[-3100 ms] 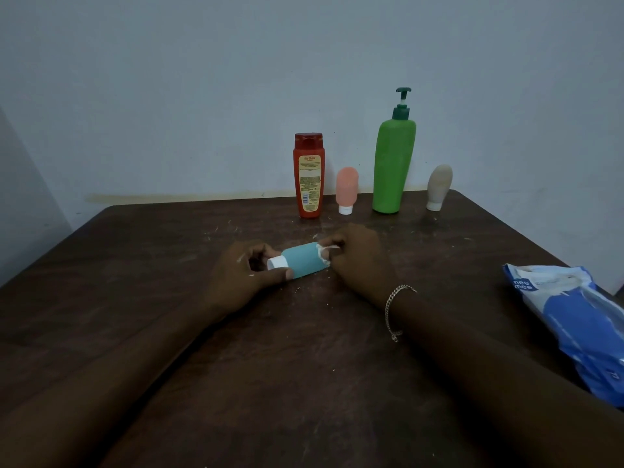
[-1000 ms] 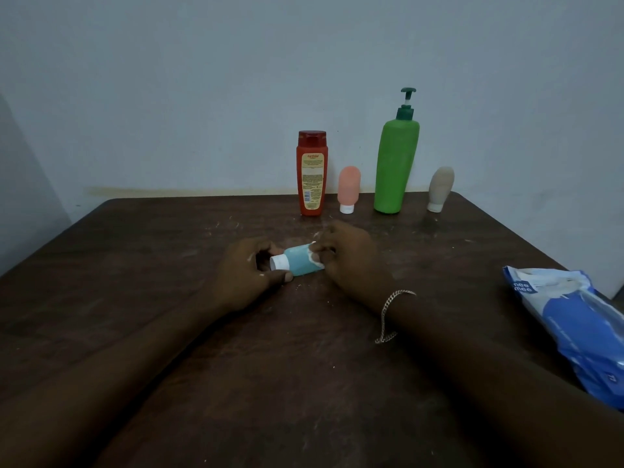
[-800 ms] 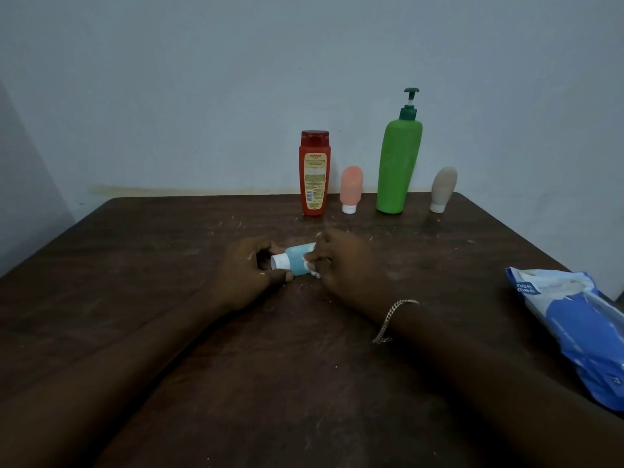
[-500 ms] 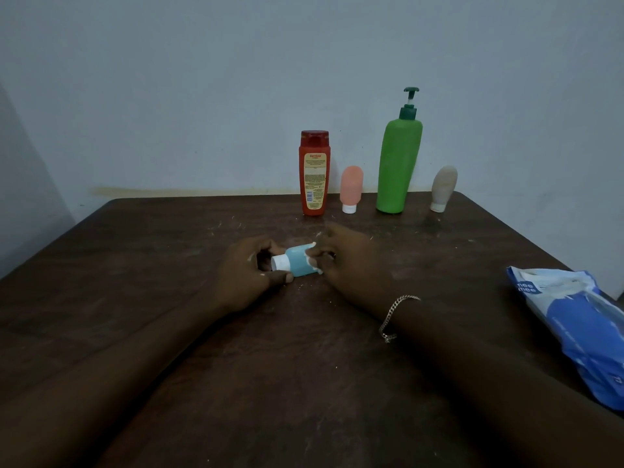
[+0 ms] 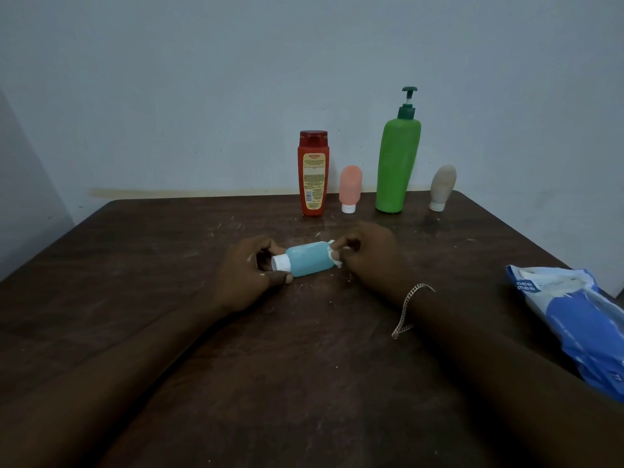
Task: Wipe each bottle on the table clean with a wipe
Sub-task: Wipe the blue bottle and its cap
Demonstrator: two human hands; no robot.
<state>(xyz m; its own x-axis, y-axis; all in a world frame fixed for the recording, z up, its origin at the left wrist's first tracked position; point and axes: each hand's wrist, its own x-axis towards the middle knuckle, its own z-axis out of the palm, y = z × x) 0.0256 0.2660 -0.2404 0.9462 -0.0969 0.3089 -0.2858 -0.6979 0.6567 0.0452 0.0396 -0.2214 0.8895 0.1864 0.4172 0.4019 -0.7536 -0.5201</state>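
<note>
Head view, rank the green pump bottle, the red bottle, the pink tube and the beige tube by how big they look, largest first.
1. green pump bottle
2. red bottle
3. pink tube and beige tube: these look about alike, so I won't rank them.

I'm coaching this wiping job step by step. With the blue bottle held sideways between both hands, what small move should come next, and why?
Probably slide the wipe along the blue bottle toward its white cap. The right hand pinches the wipe at the bottle's base end, the left hand grips the cap end, and the blue body between them lies bare.
</note>
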